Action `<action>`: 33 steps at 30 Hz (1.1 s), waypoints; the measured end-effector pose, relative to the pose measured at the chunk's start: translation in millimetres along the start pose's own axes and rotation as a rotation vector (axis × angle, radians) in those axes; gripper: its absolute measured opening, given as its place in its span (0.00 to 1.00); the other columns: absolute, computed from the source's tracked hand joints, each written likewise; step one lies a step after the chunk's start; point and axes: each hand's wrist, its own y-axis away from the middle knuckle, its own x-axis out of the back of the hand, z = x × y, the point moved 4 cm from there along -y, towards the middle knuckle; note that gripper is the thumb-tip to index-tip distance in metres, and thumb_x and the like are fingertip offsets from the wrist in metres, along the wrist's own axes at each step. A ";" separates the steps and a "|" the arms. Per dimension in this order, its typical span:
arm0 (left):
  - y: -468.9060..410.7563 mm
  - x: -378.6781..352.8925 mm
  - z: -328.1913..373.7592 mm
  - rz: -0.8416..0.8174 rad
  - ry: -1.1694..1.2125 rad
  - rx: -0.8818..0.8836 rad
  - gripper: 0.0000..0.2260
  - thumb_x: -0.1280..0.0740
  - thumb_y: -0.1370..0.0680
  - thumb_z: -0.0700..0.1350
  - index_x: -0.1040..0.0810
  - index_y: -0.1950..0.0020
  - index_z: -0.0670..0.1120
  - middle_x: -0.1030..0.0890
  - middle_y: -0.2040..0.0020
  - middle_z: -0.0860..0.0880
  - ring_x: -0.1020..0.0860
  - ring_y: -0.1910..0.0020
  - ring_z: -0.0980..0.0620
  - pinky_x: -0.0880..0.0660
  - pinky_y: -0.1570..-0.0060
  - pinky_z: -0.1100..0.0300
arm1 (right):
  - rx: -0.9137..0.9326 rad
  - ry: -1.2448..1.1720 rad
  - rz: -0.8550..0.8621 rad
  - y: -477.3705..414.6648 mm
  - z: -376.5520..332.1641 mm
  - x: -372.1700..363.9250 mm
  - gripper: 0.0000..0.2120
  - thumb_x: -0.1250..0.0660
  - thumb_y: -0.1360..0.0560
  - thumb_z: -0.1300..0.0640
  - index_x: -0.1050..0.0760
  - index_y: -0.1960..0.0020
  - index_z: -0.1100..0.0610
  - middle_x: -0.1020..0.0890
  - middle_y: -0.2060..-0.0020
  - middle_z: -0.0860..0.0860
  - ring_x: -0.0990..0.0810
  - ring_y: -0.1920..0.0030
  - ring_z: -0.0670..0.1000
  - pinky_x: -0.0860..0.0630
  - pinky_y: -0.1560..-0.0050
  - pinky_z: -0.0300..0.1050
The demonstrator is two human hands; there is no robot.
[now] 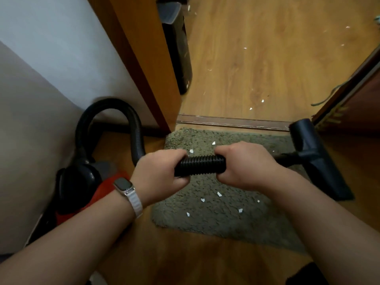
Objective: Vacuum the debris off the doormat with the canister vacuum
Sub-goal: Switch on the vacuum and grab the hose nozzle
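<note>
Your left hand and right hand are both closed around the black hose, held above the doormat. White scraps lie on it (floor head at its right edge); the vacuum sits left.

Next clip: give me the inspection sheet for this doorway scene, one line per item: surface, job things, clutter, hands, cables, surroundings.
Surface: wood-look floor, with a threshold strip across the doorway.
Job's things: grey-green doormat strewn with white scraps; red and black canister vacuum by the wall; ribbed black hose; dark floor nozzle at the mat's right edge.
Clutter: more white bits on the floor beyond the threshold; black bin by the door frame.
Hands: left hand and right hand each in a closed grip on the hose; watch on the left wrist.
Cables: a thin dark cord near the door, purpose unclear.
Surroundings: pale wall, wooden door frame.
</note>
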 end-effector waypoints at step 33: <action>-9.7 -14.8 28.0 -0.267 0.738 0.178 0.09 0.29 0.29 0.49 0.25 0.54 0.47 0.25 0.67 0.51 0.27 0.71 0.51 0.27 0.69 0.52 | -0.626 -1.756 0.460 -7.9 4.5 -9.7 0.14 0.40 0.20 0.52 0.25 0.43 0.61 0.23 0.53 0.59 0.21 0.55 0.57 0.19 0.57 0.52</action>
